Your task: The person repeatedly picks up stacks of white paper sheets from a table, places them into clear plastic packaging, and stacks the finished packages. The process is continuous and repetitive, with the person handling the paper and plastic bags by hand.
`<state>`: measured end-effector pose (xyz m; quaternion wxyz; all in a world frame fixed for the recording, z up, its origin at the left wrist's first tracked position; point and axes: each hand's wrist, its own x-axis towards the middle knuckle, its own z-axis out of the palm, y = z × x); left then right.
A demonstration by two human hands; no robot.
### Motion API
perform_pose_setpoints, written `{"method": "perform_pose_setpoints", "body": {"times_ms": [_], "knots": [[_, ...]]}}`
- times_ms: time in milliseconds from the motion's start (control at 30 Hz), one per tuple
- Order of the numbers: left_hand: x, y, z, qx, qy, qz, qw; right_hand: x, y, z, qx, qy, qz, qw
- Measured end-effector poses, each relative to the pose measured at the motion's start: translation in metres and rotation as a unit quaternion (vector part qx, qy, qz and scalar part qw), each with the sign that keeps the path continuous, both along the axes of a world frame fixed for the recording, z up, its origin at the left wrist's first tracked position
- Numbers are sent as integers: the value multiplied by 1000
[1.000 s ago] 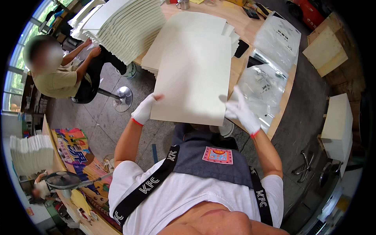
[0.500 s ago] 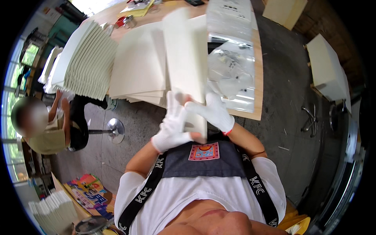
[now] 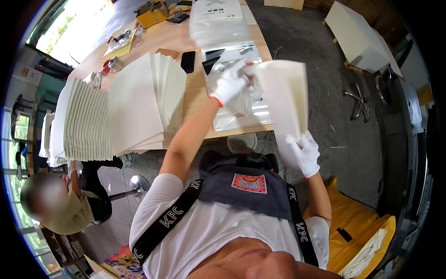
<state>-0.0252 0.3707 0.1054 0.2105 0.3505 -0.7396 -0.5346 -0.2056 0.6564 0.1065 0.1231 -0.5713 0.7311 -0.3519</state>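
In the head view, the left hand's [image 3: 231, 85] fingertips blur over clear bags [image 3: 240, 122]; whether they grip one, I cannot tell. The right hand [image 3: 303, 153] holds bent paper [image 3: 282, 100] stretching ahead of it. Left of the left hand lie a phone [image 3: 187, 62] and paper stacks [image 3: 134, 104]. The table's [image 3: 195, 100] near edge runs below the left hand; floor [image 3: 341, 125] spreads rightward from the right hand.
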Motion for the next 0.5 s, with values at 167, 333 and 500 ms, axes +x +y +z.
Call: {"method": "perform_pose_setpoints", "body": {"times_ms": [167,333,500], "knots": [[6,-11,31,99,205,5,974,8,-26,-28,37,195,65,978],[29,66,17,-135,33,-21,990,-8,-81,-40,182,87,119,972],[50,121,-55,-293,170,-128,932,-6,-123,-38,223,-595,129,761]]}}
